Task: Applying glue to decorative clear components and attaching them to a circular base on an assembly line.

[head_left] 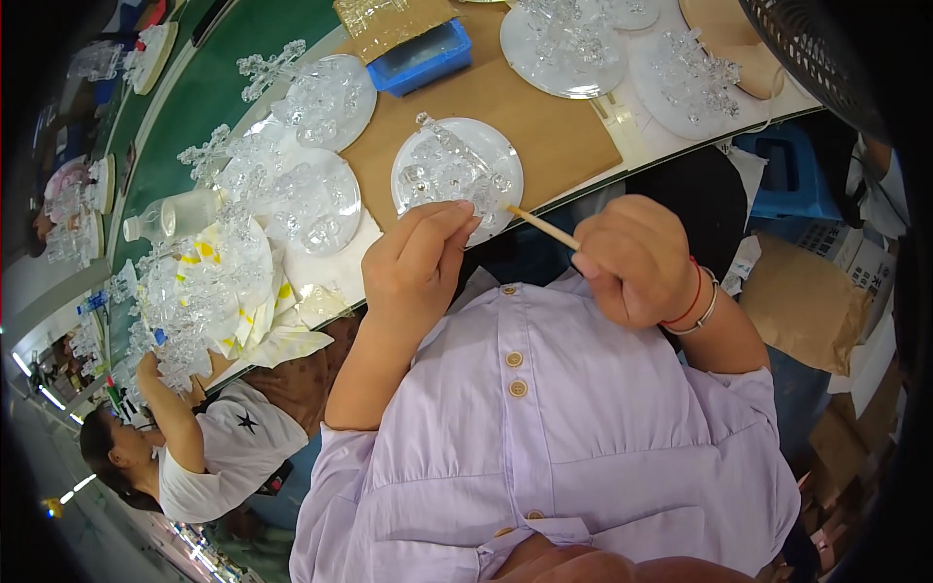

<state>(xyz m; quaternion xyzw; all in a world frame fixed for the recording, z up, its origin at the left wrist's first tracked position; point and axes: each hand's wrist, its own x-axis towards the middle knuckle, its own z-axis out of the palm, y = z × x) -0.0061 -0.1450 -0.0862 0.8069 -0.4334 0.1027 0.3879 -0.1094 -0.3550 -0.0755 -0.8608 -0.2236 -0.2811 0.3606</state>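
Note:
My right hand (637, 260) is closed around a thin, light wooden stick (546, 228). Its darker tip points left, toward my other hand. The fingertips of my left hand (416, 255) are pinched together at the near rim of a round white plate (508, 155). What they pinch, if anything, is too small and clear to make out. Several clear, shiny plastic pieces (449, 165) lie on that plate, one of them long and slanting across it. The plate rests on brown cardboard (569, 131) close to the table edge.
More round plates with clear pieces (326, 102) stand to the left and at the far side (564, 49). A blue bin (423, 60) sits behind my plate. A clear bottle (175, 214) lies at the left, and a black fan (816, 58) is at upper right. A co-worker (228, 442) reaches onto the table.

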